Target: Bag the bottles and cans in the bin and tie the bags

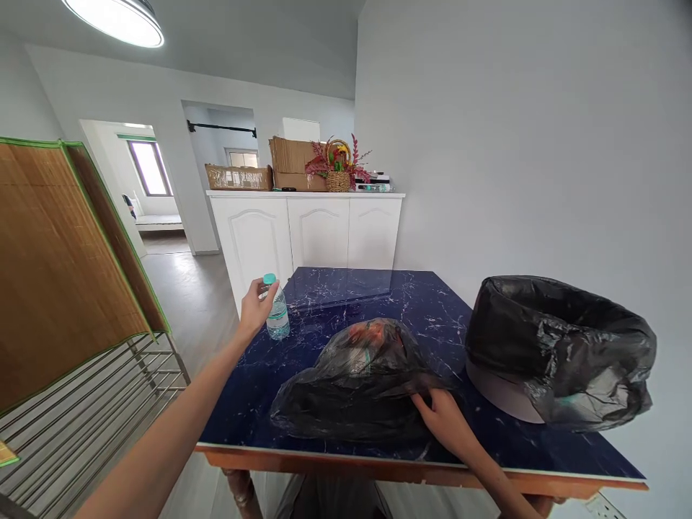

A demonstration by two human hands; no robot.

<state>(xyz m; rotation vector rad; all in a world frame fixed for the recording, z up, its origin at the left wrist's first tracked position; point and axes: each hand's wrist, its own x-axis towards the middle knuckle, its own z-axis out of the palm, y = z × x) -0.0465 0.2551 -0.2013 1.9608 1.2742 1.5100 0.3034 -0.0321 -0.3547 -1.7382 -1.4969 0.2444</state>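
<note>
My left hand (256, 306) is wrapped round a small clear water bottle (277, 316) with a teal cap, which stands upright near the left edge of the dark blue marbled table (346, 295). My right hand (440, 418) rests on the near right end of a filled black plastic bag (357, 378) lying on the table; its fingers press into the plastic, gripping it. Something orange and white shows through the bag's top.
A bin lined with a black bag (556, 346) sits tilted on the table's right side. A bamboo screen (59, 267) and a metal rack (91, 404) stand to the left. White cabinets (313, 231) with boxes and a flower basket (338, 169) stand behind.
</note>
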